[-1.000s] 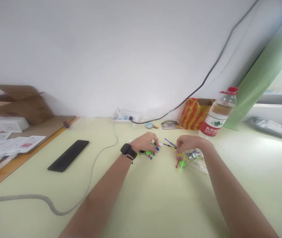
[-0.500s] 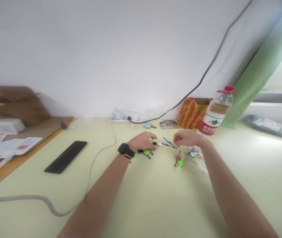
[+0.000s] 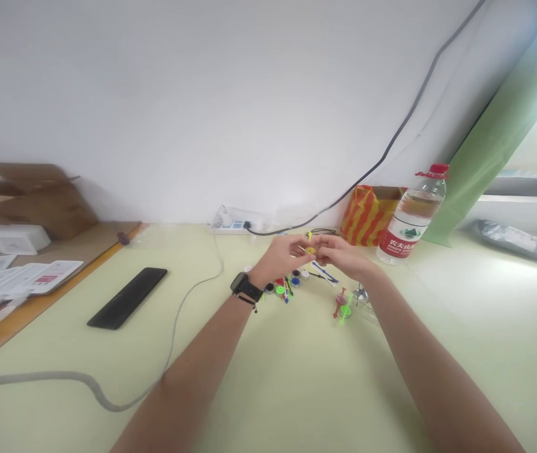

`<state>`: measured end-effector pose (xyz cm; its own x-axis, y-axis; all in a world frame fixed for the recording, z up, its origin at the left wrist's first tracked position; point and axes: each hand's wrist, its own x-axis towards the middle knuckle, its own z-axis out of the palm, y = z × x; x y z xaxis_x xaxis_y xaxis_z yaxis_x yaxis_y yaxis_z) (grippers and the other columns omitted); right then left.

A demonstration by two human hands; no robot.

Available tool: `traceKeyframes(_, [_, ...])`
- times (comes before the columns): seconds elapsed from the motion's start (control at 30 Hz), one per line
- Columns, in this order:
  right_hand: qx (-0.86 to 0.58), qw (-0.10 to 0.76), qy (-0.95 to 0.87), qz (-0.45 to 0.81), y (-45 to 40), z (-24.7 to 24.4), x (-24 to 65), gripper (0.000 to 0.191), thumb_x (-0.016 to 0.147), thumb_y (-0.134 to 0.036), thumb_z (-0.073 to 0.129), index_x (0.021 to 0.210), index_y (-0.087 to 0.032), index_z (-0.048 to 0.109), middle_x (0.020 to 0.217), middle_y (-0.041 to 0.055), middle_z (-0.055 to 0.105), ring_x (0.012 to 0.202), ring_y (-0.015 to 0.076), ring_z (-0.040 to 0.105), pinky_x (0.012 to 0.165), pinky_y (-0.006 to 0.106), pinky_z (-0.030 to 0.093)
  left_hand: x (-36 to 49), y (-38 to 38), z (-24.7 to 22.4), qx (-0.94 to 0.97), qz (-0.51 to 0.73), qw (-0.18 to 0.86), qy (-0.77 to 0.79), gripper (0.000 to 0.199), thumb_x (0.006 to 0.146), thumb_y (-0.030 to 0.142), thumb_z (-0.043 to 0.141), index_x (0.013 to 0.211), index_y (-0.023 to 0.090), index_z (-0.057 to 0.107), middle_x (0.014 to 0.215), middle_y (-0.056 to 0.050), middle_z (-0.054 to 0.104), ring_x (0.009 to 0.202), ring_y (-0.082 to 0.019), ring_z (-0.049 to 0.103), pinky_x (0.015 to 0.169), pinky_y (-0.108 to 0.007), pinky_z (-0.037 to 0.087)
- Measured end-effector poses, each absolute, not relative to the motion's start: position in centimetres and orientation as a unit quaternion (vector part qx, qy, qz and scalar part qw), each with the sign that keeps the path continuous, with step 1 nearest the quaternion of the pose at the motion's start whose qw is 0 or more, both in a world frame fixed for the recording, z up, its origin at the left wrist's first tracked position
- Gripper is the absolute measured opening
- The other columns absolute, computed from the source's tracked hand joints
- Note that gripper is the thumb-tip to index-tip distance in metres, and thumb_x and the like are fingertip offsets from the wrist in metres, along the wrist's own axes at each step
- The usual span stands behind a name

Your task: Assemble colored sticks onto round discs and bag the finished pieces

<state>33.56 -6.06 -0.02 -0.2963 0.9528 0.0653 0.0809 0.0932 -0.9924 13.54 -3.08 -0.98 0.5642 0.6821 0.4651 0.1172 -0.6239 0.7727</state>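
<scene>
My left hand (image 3: 282, 257) and my right hand (image 3: 343, 255) meet above the table, fingertips pinched around a small yellow disc (image 3: 310, 250). A yellow arrow-tipped stick (image 3: 309, 237) stands up from the disc between them; my fingers hide how the two join. Below my left hand lie several small discs, among them a green disc (image 3: 279, 290), a blue disc (image 3: 295, 282) and a white disc (image 3: 305, 275). Loose sticks, including a blue stick (image 3: 326, 272), rest under my right hand. Nearer me are a red arrow piece (image 3: 339, 303) and a green arrow piece (image 3: 345, 311).
A water bottle (image 3: 410, 217) and a red-yellow striped bag (image 3: 367, 214) stand beyond my right hand. Against the wall sits a power strip (image 3: 231, 225) with cables. To the left are a black flat slab (image 3: 127, 298), paper cards (image 3: 46, 278) and a cardboard box (image 3: 61, 200).
My left hand has lifted off the discs and my right hand has moved left and up from the sticks. Both now come together on the yellow disc and its stick.
</scene>
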Motion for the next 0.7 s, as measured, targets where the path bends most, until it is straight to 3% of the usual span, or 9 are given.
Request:
traceKeyframes(0.1, [-0.401,0.405,-0.605,0.556,-6.1,-0.2,33.8,0.022,0.075,-0.028,0.072,0.095,-0.023,0.064,0.093,0.0007,0.062,0.077,0.0141,0.054,0.073,0.03,0.046,13.3,-2.7,-1.0,0.814,0.411,0.32,0.258,0.029,0.086,0.038,0.073,0.106,0.017,0.076,0.104,-0.009,0.072,0.08,-0.015,0.07,0.077,-0.028,0.059])
traceKeyframes(0.2, [-0.394,0.406,-0.593,0.573,-6.1,-0.4,34.0,0.029,0.079,-0.04,0.074,0.1,-0.023,0.064,0.099,0.0036,0.063,0.08,0.0153,0.055,0.076,0.032,0.047,13.3,-2.7,-0.7,0.818,0.412,0.317,0.247,0.03,0.089,0.035,0.07,0.114,0.018,0.074,0.095,-0.007,0.074,0.081,-0.016,0.07,0.079,-0.029,0.058])
traceKeyframes(0.33, [-0.406,0.419,-0.589,0.56,-5.9,-0.4,34.1,0.04,0.078,-0.047,0.077,0.107,-0.023,0.065,0.096,0.0043,0.062,0.081,0.0161,0.054,0.075,0.031,0.046,13.5,-3.3,-0.3,0.812,0.412,0.346,0.227,0.032,0.09,0.033,0.069,0.117,0.017,0.07,0.093,-0.006,0.076,0.084,-0.017,0.072,0.083,-0.03,0.058])
traceKeyframes(0.5, [-0.403,0.401,-0.632,0.527,-6.1,0.2,33.9,0.028,0.079,-0.042,0.078,0.096,-0.021,0.069,0.093,0.0029,0.06,0.083,0.0154,0.051,0.074,0.029,0.043,13.6,-3.8,0.1,0.812,0.422,0.334,0.227,0.024,0.094,0.037,0.064,0.1,0.016,0.072,0.094,-0.007,0.076,0.085,-0.018,0.071,0.081,-0.029,0.057])
traceKeyframes(0.7, [-0.387,0.394,-0.61,0.568,-6.2,0.3,33.8,0.029,0.08,-0.043,0.076,0.095,-0.019,0.069,0.077,0.0006,0.056,0.07,0.0132,0.047,0.068,0.029,0.042,13.6,-3.4,-0.1,0.794,0.435,0.354,0.234,0.03,0.09,0.043,0.07,0.103,0.016,0.068,0.092,-0.007,0.075,0.084,-0.018,0.072,0.08,-0.029,0.058])
